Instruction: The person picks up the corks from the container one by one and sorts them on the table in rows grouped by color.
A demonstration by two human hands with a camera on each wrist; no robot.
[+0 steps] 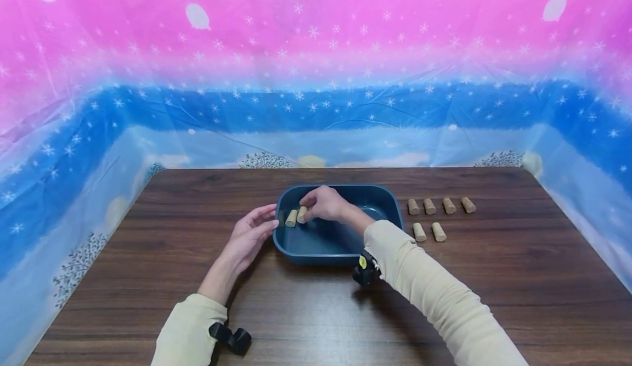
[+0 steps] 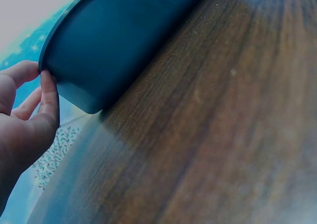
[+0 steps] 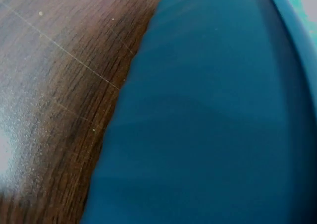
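Note:
A dark blue rectangular tub (image 1: 316, 259) with rounded corners stands on the table. Inside it, toward the left end, my right hand (image 1: 327, 203) pinches a cork stopper (image 1: 302, 214) between thumb and fingers. Beside that cork, another cork stopper (image 1: 291, 218) leans near the tub's left wall. My left hand (image 1: 250, 238) holds the tub's left rim; in the left wrist view, the left hand's thumb and finger (image 2: 48, 87) meet at the rim's edge. The right wrist view shows only the tub's outer wall (image 3: 208, 115) and the table; the right hand is hidden there.
Right of the tub, several cork stoppers stand on the brown wooden table (image 1: 148, 234): a back row ending at a tilted cork (image 1: 468, 205), and two in front, one a front cork (image 1: 439, 232). A patterned pink-and-blue cloth (image 1: 316, 102) hangs around the table.

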